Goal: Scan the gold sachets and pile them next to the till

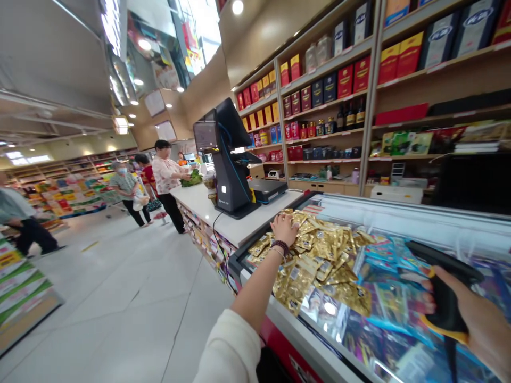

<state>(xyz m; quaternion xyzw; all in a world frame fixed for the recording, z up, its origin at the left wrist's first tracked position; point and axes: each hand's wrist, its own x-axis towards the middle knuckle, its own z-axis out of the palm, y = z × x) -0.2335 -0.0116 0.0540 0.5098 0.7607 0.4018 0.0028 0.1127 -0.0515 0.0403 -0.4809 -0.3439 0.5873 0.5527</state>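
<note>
My left hand (pixel 284 229), with a beaded bracelet at the wrist, rests on the far left of a heap of gold foil packets (pixel 319 247). Its fingers lie spread over the packets, and no single packet shows in its grasp. The heap lies on the glass top of a chest freezer (pixel 275 308). At the right, my right hand (pixel 475 303) is wrapped round the grip of a black and yellow barcode scanner (pixel 445 290), held above the glass. Blue packages (pixel 387 298) show below and beside the scanner.
A dark checkout terminal (pixel 229 165) stands on the white counter (pixel 207 213) beyond the freezer. Behind are shelves (pixel 369 106) of boxes and bottles. Several people stand or walk at the left, one by leafy greens (pixel 191 178) on the counter. A cable (pixel 217 242) hangs down the counter's side.
</note>
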